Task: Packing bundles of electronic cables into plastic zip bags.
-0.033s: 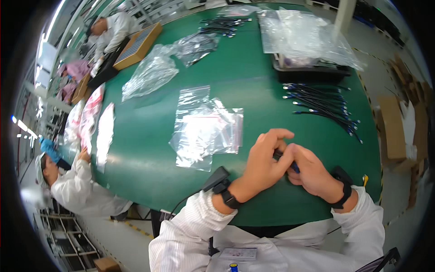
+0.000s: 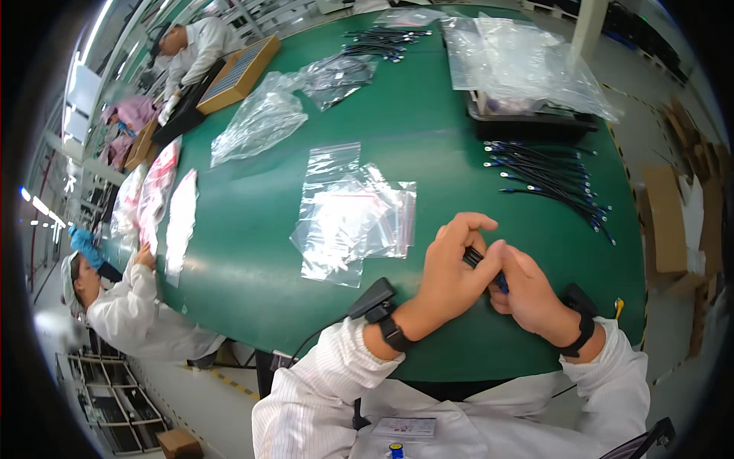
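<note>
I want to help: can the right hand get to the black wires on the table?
Probably yes: the green table between the right hand and the black wires is bare, though that hand is pinching a small cable now.

Both hands, left and right, pinch a small black cable over the green table.

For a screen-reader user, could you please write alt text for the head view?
The left hand and right hand together grip a small black cable over a green table, near clear plastic bags and loose black cables.
</note>
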### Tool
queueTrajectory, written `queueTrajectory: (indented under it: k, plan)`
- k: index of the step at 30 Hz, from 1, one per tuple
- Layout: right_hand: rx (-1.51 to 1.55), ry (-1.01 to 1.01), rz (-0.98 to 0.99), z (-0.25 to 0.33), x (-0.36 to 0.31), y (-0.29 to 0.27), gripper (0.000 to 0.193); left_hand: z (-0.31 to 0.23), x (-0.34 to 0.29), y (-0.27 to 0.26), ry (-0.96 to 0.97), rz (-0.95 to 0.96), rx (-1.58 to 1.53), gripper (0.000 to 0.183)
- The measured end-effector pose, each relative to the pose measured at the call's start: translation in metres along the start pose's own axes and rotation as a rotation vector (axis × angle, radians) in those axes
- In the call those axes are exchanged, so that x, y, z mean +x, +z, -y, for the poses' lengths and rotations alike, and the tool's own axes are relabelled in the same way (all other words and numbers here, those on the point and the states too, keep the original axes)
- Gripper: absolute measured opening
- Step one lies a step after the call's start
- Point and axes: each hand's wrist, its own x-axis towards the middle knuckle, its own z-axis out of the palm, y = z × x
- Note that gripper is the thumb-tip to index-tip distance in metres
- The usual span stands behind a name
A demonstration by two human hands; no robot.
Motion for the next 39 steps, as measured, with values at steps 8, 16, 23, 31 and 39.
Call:
queueTrajectory:
  k: [8,16,23,31,39]
  plan:
    - [0.163,0.087,0.294,-0.006,0.006,-0.005,0.046,-0.013,0.011,-0.016,-0.144,0.078,-0.064,0.023]
    - [-0.274,0.157,0.666,-0.002,0.003,-0.013,0.021,-0.016,-0.002,-0.017,0.271,0.459,0.082,0.028]
    - [-0.627,0.113,0.587,0.004,-0.012,0.014,0.019,-0.027,-0.014,-0.01,0.298,0.446,0.042,0.023]
    - [-0.324,-0.039,0.52,-0.01,-0.012,0.014,0.023,-0.026,-0.014,-0.015,0.096,0.322,-0.321,0.019]
    - [-0.416,0.073,0.66,0.007,-0.013,0.007,0.026,-0.03,-0.016,-0.011,0.036,0.37,-0.431,0.015]
